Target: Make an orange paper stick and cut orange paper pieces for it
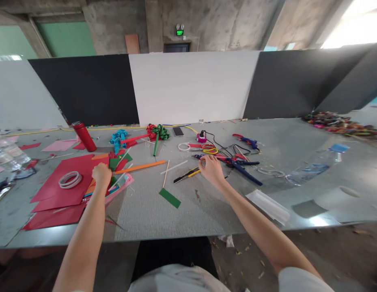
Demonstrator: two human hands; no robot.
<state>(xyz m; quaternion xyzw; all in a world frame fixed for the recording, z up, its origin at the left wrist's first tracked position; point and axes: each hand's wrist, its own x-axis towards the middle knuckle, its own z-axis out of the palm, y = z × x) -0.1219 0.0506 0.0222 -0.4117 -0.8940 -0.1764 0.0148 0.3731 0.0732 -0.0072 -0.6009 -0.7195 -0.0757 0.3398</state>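
Note:
My left hand is closed at the right edge of the red sheets, over orange and green paper pieces. What it holds, if anything, is hidden. My right hand has its fingers curled together beside the yellow-and-black utility knife and the dark blue pliers. Whatever lies between those fingers cannot be made out. Between the hands, a thin wooden stick touches a green paper strip. An orange paper tube and a white stick lie close by.
Paper flowers, blue and green, lie toward the back near a phone. A red bottle stands at left. Cables run around a pink plug adapter. At right are a plastic water bottle and a white roll.

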